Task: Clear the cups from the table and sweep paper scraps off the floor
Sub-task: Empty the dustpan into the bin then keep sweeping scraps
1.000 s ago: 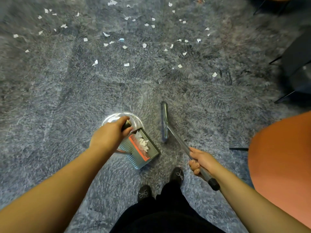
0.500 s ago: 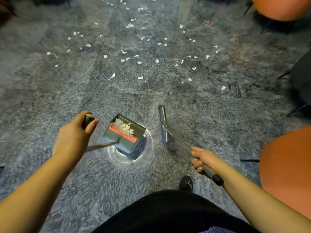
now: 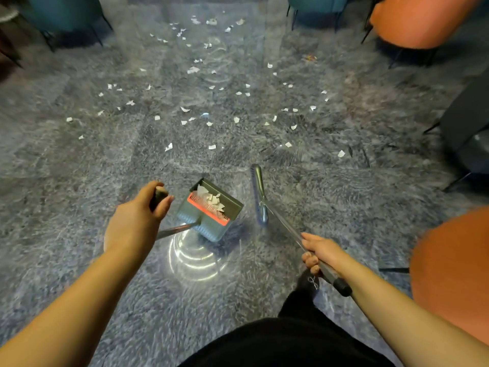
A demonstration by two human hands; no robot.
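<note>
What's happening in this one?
A person is sweeping paper off a grey carpet. The left hand grips the handle of a long-handled dustpan that already holds some scraps; the right hand grips the broom. Many paper scraps lie scattered ahead.

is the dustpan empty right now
No, the dustpan held by the left hand has several white paper scraps lying inside it.
</note>
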